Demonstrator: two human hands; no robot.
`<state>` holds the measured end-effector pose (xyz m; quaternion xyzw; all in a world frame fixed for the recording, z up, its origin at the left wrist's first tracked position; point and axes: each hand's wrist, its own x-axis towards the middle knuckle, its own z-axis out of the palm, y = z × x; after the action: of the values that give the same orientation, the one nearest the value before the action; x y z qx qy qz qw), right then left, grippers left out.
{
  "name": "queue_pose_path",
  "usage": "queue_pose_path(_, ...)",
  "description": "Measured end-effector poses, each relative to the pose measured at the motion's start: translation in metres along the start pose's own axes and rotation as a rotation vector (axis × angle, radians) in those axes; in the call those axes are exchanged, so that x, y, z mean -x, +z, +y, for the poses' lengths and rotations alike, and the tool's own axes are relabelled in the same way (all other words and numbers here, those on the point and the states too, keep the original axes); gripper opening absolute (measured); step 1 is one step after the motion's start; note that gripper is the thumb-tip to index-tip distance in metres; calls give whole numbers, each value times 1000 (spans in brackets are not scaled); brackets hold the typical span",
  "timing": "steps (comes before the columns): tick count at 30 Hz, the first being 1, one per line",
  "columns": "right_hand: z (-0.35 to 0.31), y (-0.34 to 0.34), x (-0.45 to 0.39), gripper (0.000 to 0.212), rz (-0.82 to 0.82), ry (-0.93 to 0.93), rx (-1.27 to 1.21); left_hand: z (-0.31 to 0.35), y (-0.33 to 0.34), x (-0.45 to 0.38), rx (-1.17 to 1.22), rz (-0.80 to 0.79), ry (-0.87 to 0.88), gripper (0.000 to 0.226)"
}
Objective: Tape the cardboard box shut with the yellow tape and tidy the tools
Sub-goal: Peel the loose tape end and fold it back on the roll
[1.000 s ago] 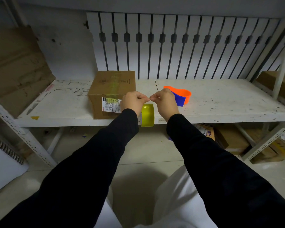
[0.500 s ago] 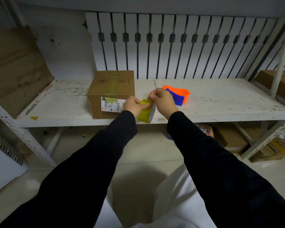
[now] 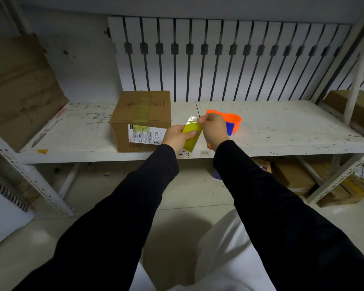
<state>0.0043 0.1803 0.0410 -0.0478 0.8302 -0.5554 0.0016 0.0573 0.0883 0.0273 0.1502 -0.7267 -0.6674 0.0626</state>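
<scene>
A closed cardboard box [image 3: 142,114] sits on the white shelf [image 3: 282,133], with a strip of yellow tape along its top and a white label on its front. My left hand [image 3: 176,137] grips the yellow tape roll [image 3: 191,136] just right of the box, above the shelf's front edge. My right hand [image 3: 213,129] pinches the loose tape end [image 3: 191,119] at the top of the roll. Behind my right hand lies an orange and blue tape dispenser [image 3: 232,122], partly hidden.
A white slatted panel [image 3: 219,59] backs the shelf. Flat cardboard [image 3: 19,80] leans at the left. Another box [image 3: 349,108] sits at the far right behind a shelf post. Several boxes [image 3: 292,175] lie on the floor under the shelf.
The roll hung below my pinched fingers a second ago. Now my left hand has taken hold of it and tilted it, while my right hand has shifted right, holding the tape end.
</scene>
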Motion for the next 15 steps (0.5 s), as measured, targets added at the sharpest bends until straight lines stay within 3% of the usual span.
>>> queue_pose_path(5,2,-1,1,18,-22,35,-58,-1,-1,-3,-22,-3,39,34)
queue_pose_path(11,-1,-7,5,24,-87,84,-312,-1,1,-7,-15,-46,68,10)
queue_pose_path(13,3,-5,7,45,-150,55,-244,2,3,-6,12,-71,83,10)
queue_pose_path(15,7,-6,7,64,-151,27,-167,4,5,-5,27,-92,94,25)
